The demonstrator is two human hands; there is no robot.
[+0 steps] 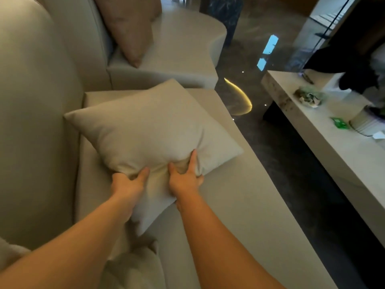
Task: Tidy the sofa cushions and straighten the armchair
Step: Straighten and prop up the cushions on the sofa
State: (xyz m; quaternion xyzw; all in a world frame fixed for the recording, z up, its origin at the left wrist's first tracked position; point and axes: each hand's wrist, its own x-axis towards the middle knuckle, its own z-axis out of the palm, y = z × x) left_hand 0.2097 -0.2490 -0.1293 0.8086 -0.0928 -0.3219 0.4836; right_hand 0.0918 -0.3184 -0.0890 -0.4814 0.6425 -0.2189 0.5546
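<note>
cushion point(145, 130): head view; square, pale beige, lying tilted on the sofa seat point(239, 215), one corner toward the backrest point(31, 122), another toward the seat's front edge.
left hand point(127, 184): clamped on the near edge of the cushion, thumb on top, fingers tucked under; fabric bunched at the contact.
right hand point(185, 178): closed on the same edge just beside the left, fingers dug into the filling, thumb hidden from view.
grip purpose: judged as a two-handed pinch that lets the soft body be lifted or turned without sagging.
second cushion point(129, 28): tan, leaning upright against the backrest on the far seat section, well apart from the held one.
near cushion point(133, 268): pale, partly visible below the forearms; position unclear.
low table point(333, 147): right of the sofa, across a dark glossy floor; carries small clutter.
armchair: not identifiable in this view.
task stage: cushion off-square, judged not yet set against the backrest.
</note>
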